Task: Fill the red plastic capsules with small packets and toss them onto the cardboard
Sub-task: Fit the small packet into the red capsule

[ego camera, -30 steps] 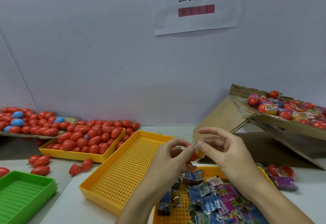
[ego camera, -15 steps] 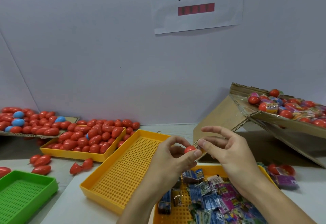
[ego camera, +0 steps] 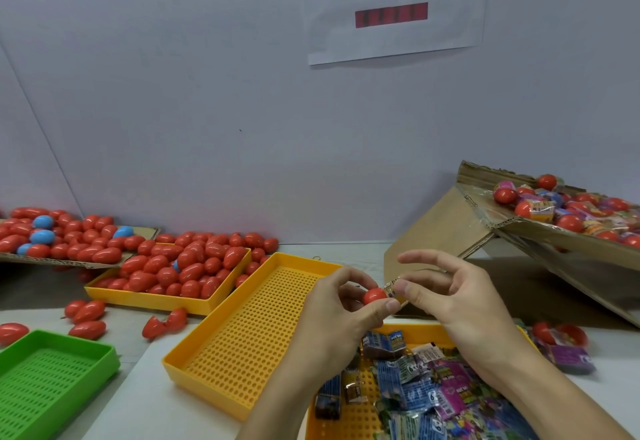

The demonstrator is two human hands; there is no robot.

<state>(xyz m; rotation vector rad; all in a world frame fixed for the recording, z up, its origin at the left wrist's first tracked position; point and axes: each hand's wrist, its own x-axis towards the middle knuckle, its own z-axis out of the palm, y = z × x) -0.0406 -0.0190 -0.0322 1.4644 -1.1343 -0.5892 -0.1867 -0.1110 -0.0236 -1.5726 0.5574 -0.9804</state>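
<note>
My left hand (ego camera: 341, 304) pinches a red plastic capsule (ego camera: 374, 295) between thumb and fingers, held above the yellow trays. My right hand (ego camera: 453, 297) pinches a small packet (ego camera: 391, 290) at the capsule's right end, with the index finger stretched out above. The packet's far part is hidden behind my fingers. A tilted cardboard sheet (ego camera: 450, 221) at the right carries several filled red capsules (ego camera: 568, 223) and packets. A yellow tray (ego camera: 408, 332) under my hands holds several loose packets (ego camera: 426, 387).
An empty yellow perforated tray (ego camera: 249, 328) lies in the middle. Behind it, another yellow tray (ego camera: 152, 299) is heaped with red capsules (ego camera: 180, 263). More red and blue capsules (ego camera: 41, 235) lie on cardboard at the far left. A green tray (ego camera: 52, 380) sits at the lower left.
The capsule has come out from behind my fingers and now shows between both hands. My right hand keeps pinching the packet against the capsule's end. The hands stay in nearly the same place.
</note>
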